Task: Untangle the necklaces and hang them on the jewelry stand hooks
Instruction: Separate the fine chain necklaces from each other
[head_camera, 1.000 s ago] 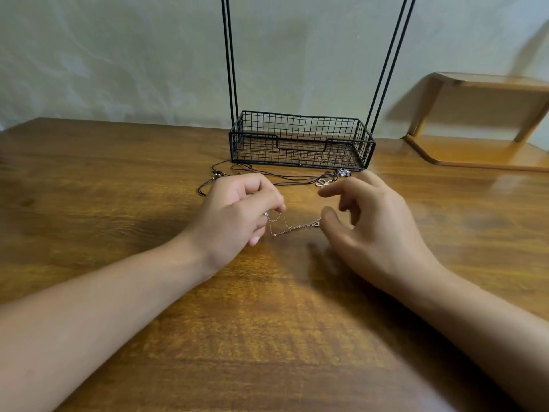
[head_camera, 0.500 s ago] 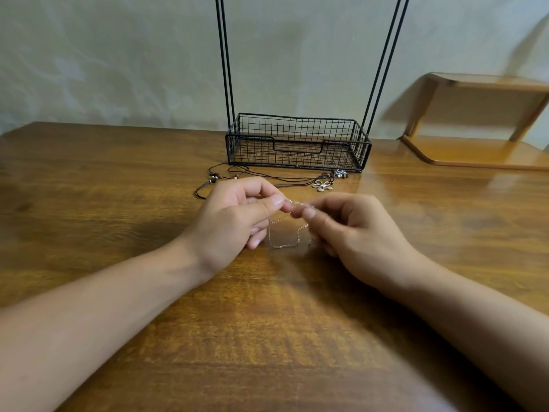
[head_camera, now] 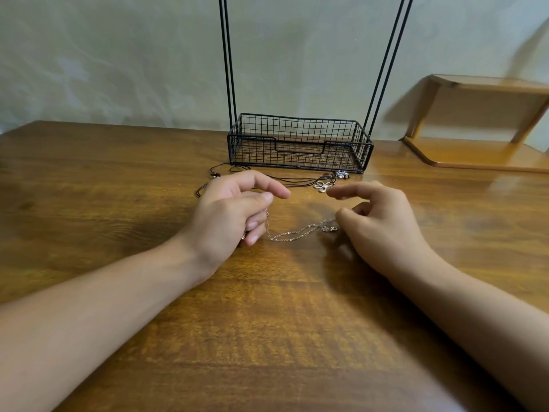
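Observation:
A thin silver chain necklace (head_camera: 292, 233) lies slack on the wooden table (head_camera: 282, 322) between my hands. My left hand (head_camera: 231, 212) holds one end in its curled lower fingers, while the thumb and forefinger point right. My right hand (head_camera: 383, 224) hovers with relaxed fingers, its thumb just above the chain's clasp end (head_camera: 331, 228) and gripping nothing. The black wire jewelry stand (head_camera: 300, 144) sits behind; its rods (head_camera: 227, 55) rise out of view, so the hooks are hidden. Black cord necklaces (head_camera: 297, 179) with a flower pendant (head_camera: 322, 186) lie tangled before the basket.
A light wooden corner shelf (head_camera: 481, 156) stands at the back right against the wall. Small beads (head_camera: 216, 174) on a cord lie just beyond my left hand. The table's far edge meets the pale wall behind the stand.
My hands had met and pinched the chain together half a second ago. They have since parted, my right hand let go, and the chain now lies stretched out between them.

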